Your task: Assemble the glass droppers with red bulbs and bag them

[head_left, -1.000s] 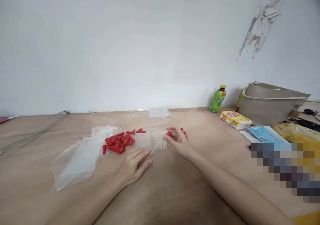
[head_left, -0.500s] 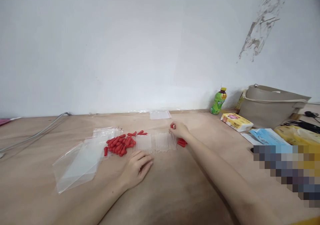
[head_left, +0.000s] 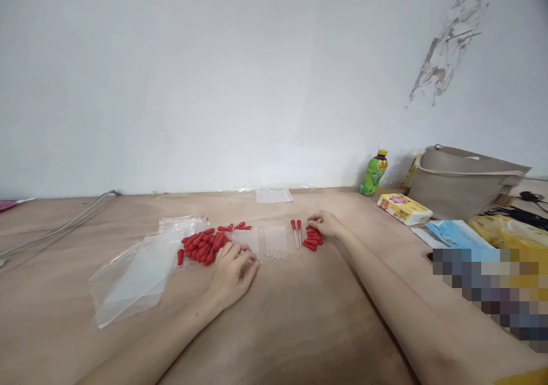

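Observation:
My left hand (head_left: pixel 233 270) rests on the table with loosely curved fingers, empty, beside a heap of red rubber dropper bulbs (head_left: pixel 201 247). Its fingertips lie at the lower left of a row of thin clear glass tubes (head_left: pixel 274 243). At the row's right end, two tubes carry red bulbs (head_left: pixel 296 224) on their far ends. My right hand (head_left: pixel 325 224) is at a smaller group of red bulbs (head_left: pixel 313 239), its thumb and fingers pinched at the uppermost bulb, which they partly hide.
Clear plastic bags (head_left: pixel 137 276) lie at the left, near a grey cable (head_left: pixel 81 219). A small zip bag (head_left: pixel 274 195) lies by the wall. To the right are a green bottle (head_left: pixel 373 174), a yellow tissue pack (head_left: pixel 405 209), a grey bag (head_left: pixel 462 185) and a blue packet (head_left: pixel 458 235).
My right hand has moved right, from a red bulb at the tube row's end to the small bulb group. Two capped tubes now show there. My left hand has shifted slightly up and left.

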{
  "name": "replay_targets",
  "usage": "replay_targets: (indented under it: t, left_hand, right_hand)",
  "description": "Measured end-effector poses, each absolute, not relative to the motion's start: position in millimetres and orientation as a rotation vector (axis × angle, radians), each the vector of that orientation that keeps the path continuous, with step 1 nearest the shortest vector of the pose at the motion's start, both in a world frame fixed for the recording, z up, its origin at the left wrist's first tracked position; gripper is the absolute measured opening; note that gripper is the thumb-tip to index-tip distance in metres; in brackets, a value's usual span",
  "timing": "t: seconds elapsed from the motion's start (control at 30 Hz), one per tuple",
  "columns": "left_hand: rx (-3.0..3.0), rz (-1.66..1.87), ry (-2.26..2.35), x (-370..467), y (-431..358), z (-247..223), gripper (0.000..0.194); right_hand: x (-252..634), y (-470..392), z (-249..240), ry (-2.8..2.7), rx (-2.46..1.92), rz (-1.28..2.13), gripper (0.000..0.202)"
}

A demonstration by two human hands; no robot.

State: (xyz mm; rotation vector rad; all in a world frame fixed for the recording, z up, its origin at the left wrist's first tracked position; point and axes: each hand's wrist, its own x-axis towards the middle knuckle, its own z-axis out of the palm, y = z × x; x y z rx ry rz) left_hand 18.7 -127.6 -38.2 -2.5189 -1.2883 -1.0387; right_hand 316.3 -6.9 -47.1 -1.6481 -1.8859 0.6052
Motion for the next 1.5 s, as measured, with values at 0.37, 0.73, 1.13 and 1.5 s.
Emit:
replay_targets:
  t: [0.37,0.73,1.13,1.5]
  left_hand:
    - [-2.335,-0.630,-1.598,107,-74,-25,0.018]
    - [-2.201,-0.321,-1.858,140,-59,-20,0.029]
    - [-2.212,-0.345,-1.969,132,-57,-2,0.032]
    - [-2.732,-0.820,-1.388,21,-107,-21,0.019]
  right_hand:
    - [314,-7,-52,-1.913,-1.590,0.577,0.015]
    - [314,-7,-52,-1.931,-1.581,0.519,0.014]
    - [310,-7,-44,-1.726,-1.498,0.328,0.018]
    - [247,-92,-34,-1.935,-0.912,0.280,0.013]
